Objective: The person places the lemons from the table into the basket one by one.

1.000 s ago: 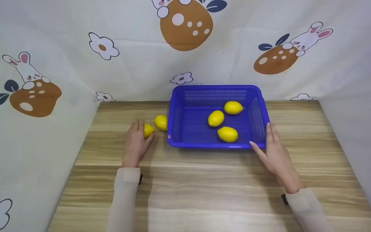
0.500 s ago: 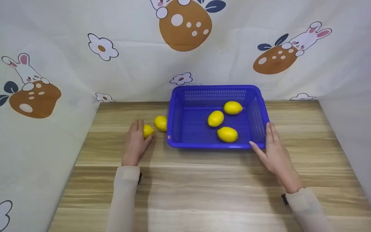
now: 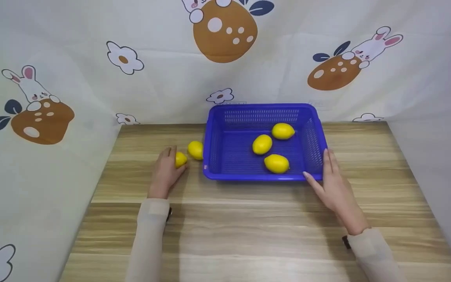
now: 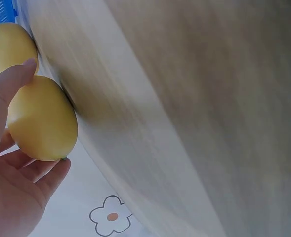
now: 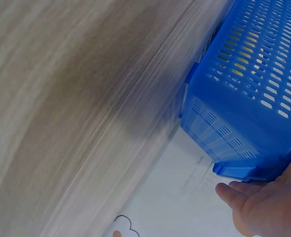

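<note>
In the head view my left hand (image 3: 165, 174) is at the left of the table, its fingers bent over a yellow lemon (image 3: 180, 159). The left wrist view shows thumb and fingers on opposite sides of that lemon (image 4: 44, 121). A second lemon (image 3: 195, 150) lies between it and the blue plastic basket (image 3: 229, 177). My right hand (image 3: 337, 192) rests against the basket's near right corner, straight fingers along the outer right side and thumb at the front rim. Inside the basket lie three lemons, the nearest one (image 3: 276, 163) toward the front.
The wood-grain table (image 3: 249, 235) runs up to a pale cloth backdrop (image 3: 163, 90) printed with rabbits and flowers. The cloth also closes off the left and right sides. The basket's far rim stands close to the back cloth.
The fingers of my left hand have bent a little more over the lemon, and its wrist has shifted slightly. The right hand, basket and other lemons stay in place.
</note>
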The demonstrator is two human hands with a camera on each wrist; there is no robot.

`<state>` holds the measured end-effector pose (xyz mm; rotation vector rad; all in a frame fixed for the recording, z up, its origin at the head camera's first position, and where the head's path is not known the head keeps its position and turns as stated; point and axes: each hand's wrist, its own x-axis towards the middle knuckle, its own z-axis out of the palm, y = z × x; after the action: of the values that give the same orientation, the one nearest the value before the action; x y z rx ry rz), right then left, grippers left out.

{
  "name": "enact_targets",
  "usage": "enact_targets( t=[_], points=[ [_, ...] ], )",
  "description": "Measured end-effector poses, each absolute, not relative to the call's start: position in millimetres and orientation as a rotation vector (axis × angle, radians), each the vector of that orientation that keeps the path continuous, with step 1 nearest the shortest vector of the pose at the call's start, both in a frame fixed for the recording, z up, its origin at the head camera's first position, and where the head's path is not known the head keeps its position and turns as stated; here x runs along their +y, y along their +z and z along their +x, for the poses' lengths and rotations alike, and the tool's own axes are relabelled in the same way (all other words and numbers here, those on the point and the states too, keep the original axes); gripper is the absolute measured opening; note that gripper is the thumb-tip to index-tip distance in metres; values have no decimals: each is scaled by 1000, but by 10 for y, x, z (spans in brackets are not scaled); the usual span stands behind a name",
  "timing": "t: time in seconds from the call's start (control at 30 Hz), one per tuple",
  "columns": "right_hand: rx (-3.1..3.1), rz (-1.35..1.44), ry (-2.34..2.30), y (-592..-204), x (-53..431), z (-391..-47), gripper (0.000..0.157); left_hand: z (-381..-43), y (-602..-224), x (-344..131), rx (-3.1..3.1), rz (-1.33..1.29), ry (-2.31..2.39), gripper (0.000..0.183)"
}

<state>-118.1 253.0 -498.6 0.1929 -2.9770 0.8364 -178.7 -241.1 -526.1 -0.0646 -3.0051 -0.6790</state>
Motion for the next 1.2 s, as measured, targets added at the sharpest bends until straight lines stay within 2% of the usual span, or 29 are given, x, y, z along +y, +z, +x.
enact_targets(
  t=[0.6,1.2],
  points=[
    [-2988,176,829,-4980,2524,-1182,97,-1778,-5307,-2422,-2960,-105,-710,62],
    [-2991,195,832,-4975,2529,-1185,97,-1662,-5198,-2394,-2934,-97,-768,63]
  ],
)
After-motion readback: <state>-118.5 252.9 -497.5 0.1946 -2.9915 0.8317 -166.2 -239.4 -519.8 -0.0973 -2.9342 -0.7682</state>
